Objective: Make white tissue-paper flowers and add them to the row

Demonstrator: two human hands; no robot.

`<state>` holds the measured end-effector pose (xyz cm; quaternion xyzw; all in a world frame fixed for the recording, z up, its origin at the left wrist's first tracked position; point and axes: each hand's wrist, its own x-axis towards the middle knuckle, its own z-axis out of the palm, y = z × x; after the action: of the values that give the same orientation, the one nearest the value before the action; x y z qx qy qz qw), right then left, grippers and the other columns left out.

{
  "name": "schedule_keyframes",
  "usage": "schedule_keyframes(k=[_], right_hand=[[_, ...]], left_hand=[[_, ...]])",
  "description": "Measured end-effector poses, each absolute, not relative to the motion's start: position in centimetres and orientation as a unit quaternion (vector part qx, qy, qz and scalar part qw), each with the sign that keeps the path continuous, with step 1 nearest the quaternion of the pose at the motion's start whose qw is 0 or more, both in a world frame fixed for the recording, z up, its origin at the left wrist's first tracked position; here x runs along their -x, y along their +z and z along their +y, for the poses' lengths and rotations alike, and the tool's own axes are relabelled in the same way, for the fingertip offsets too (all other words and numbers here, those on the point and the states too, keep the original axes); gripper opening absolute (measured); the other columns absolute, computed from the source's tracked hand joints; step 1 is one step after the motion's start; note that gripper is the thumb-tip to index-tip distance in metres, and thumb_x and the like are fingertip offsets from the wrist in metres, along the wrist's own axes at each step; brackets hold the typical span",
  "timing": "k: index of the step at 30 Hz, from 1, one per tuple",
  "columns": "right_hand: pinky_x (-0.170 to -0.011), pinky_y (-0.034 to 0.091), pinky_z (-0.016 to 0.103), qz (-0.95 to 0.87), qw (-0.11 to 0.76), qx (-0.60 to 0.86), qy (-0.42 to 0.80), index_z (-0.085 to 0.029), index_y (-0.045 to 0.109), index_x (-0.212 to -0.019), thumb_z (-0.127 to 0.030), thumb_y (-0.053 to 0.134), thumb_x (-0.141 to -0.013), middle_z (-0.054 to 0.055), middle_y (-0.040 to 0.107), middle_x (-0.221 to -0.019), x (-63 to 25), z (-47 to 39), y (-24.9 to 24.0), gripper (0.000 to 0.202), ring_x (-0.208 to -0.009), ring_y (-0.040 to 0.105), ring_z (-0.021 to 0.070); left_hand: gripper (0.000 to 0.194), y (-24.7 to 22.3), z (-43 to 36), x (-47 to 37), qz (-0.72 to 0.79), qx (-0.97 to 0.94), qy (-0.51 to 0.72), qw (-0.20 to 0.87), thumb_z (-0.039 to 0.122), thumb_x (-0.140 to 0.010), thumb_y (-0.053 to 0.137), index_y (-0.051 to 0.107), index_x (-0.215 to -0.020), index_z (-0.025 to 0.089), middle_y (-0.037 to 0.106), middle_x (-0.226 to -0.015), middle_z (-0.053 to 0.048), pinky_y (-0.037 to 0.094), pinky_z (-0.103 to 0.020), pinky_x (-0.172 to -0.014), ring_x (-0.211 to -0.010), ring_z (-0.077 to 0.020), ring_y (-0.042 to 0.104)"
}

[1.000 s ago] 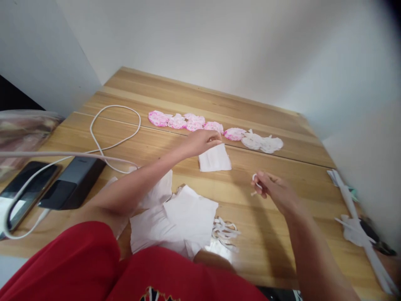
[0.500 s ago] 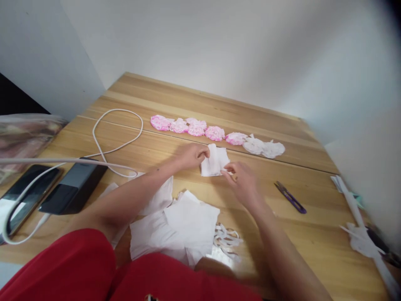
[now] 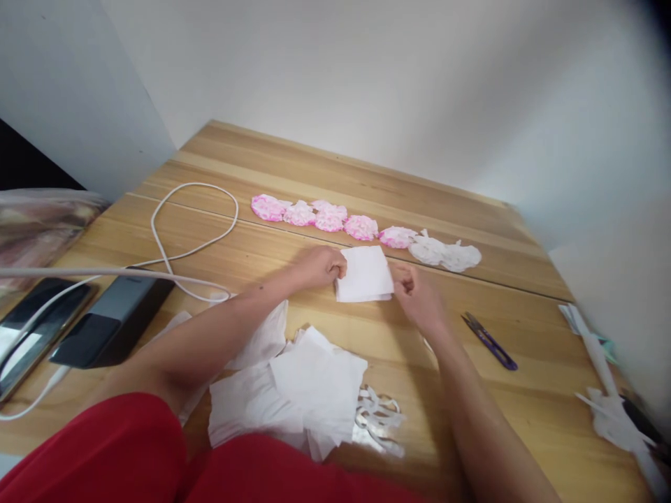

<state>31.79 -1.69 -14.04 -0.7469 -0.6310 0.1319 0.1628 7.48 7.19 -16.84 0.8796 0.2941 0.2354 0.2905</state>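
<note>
A square stack of white tissue paper (image 3: 365,274) lies on the wooden table in front of me. My left hand (image 3: 323,267) is closed, its fingers pinching the stack's left edge. At the right edge, my right hand (image 3: 419,297) has its thumb and fingers curled together against the paper. Just behind the stack runs a row of crinkled paper flowers, pink-and-white ones (image 3: 361,227) on the left and plain white ones (image 3: 445,253) on the right. Closer to my body is a loose pile of white tissue squares (image 3: 314,374).
Thread snips (image 3: 490,342) with purple handles lie at right. White strips (image 3: 380,409) sit beside the pile. On the left are a dark power bank (image 3: 115,318), a phone (image 3: 45,321) and a looped white cable (image 3: 157,234). White plastic (image 3: 611,419) hangs along the right edge.
The top of the white tissue stack now lies flat and wider, where a raised fold showed before. My right hand has shifted slightly right, to the stack's right edge.
</note>
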Motion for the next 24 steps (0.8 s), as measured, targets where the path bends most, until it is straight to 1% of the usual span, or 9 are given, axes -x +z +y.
schedule_keyframes(k=[4, 7, 9, 11, 14, 16, 20, 24], right_hand=[[-0.074, 0.046, 0.032, -0.617, 0.153, 0.764, 0.111, -0.021, 0.052, -0.132, -0.030, 0.047, -0.086, 0.006, 0.071, -0.096, -32.9, -1.4, -12.9, 0.047, -0.082, 0.065, 0.0210], [-0.076, 0.046, 0.033, -0.623, 0.157, 0.758, 0.114, -0.019, 0.054, -0.131, -0.033, 0.047, -0.087, 0.009, 0.072, -0.101, -31.9, -0.7, -12.4, 0.046, -0.087, 0.066, 0.0227], [-0.076, 0.045, 0.032, -0.631, 0.155, 0.750, 0.118, -0.019, 0.059, -0.124, -0.033, 0.048, -0.088, 0.010, 0.072, -0.104, -30.9, -0.1, -12.3, 0.040, -0.091, 0.066, 0.0234], [-0.072, 0.043, 0.031, -0.635, 0.142, 0.749, 0.123, -0.019, 0.063, -0.113, -0.035, 0.048, -0.089, 0.010, 0.073, -0.102, -30.1, 0.4, -12.2, 0.032, -0.091, 0.066, 0.0232], [-0.063, 0.037, 0.028, -0.621, 0.099, 0.768, 0.122, -0.020, 0.065, -0.102, -0.039, 0.047, -0.092, 0.008, 0.074, -0.092, -29.5, 0.7, -12.2, 0.028, -0.082, 0.066, 0.0218], [-0.059, 0.032, 0.028, -0.614, 0.069, 0.779, 0.111, -0.020, 0.065, -0.095, -0.042, 0.045, -0.093, 0.008, 0.073, -0.087, -29.4, 0.6, -12.2, 0.030, -0.077, 0.064, 0.0212], [-0.055, 0.026, 0.029, -0.631, 0.035, 0.769, 0.099, -0.021, 0.066, -0.077, -0.050, 0.039, -0.094, 0.007, 0.071, -0.077, -29.6, 0.1, -12.4, 0.043, -0.069, 0.060, 0.0199], [-0.054, 0.024, 0.029, -0.631, 0.038, 0.767, 0.105, -0.021, 0.065, -0.073, -0.055, 0.037, -0.093, 0.006, 0.069, -0.073, -30.0, -0.1, -12.7, 0.048, -0.063, 0.056, 0.0181]], left_hand=[[0.029, -16.9, 7.1, -7.4, 0.290, -0.887, 0.235, 0.271, 0.003, -0.067, 0.044, 0.069, -0.069, 0.017, 0.073, -0.079, -0.003, 0.048, -0.027, -0.075, -0.079, -0.0161, 0.066], [0.029, -17.0, 7.1, -7.4, 0.279, -0.893, 0.240, 0.257, 0.003, -0.070, 0.045, 0.070, -0.071, 0.017, 0.073, -0.081, -0.003, 0.048, -0.028, -0.078, -0.081, -0.0165, 0.066], [0.027, -17.1, 7.0, -7.3, 0.270, -0.894, 0.260, 0.245, 0.004, -0.074, 0.046, 0.070, -0.073, 0.017, 0.073, -0.083, -0.005, 0.048, -0.029, -0.081, -0.084, -0.0172, 0.066], [0.027, -17.0, 7.0, -7.3, 0.265, -0.893, 0.278, 0.233, 0.006, -0.078, 0.046, 0.071, -0.075, 0.017, 0.073, -0.086, -0.005, 0.048, -0.030, -0.083, -0.087, -0.0175, 0.065], [0.028, -16.9, 6.8, -7.3, 0.268, -0.897, 0.274, 0.219, 0.007, -0.080, 0.046, 0.072, -0.080, 0.018, 0.073, -0.088, -0.005, 0.048, -0.031, -0.084, -0.089, -0.0180, 0.065], [0.028, -16.7, 6.7, -7.3, 0.268, -0.903, 0.263, 0.209, 0.007, -0.080, 0.047, 0.073, -0.082, 0.018, 0.074, -0.090, -0.005, 0.048, -0.032, -0.085, -0.091, -0.0183, 0.065], [0.033, -16.1, 6.3, -7.5, 0.240, -0.919, 0.250, 0.189, 0.003, -0.078, 0.046, 0.073, -0.086, 0.019, 0.075, -0.091, -0.004, 0.048, -0.034, -0.086, -0.092, -0.0195, 0.064], [0.035, -15.5, 5.9, -7.6, 0.208, -0.933, 0.237, 0.173, 0.001, -0.075, 0.046, 0.073, -0.088, 0.019, 0.075, -0.093, -0.002, 0.046, -0.035, -0.087, -0.092, -0.0207, 0.062]])
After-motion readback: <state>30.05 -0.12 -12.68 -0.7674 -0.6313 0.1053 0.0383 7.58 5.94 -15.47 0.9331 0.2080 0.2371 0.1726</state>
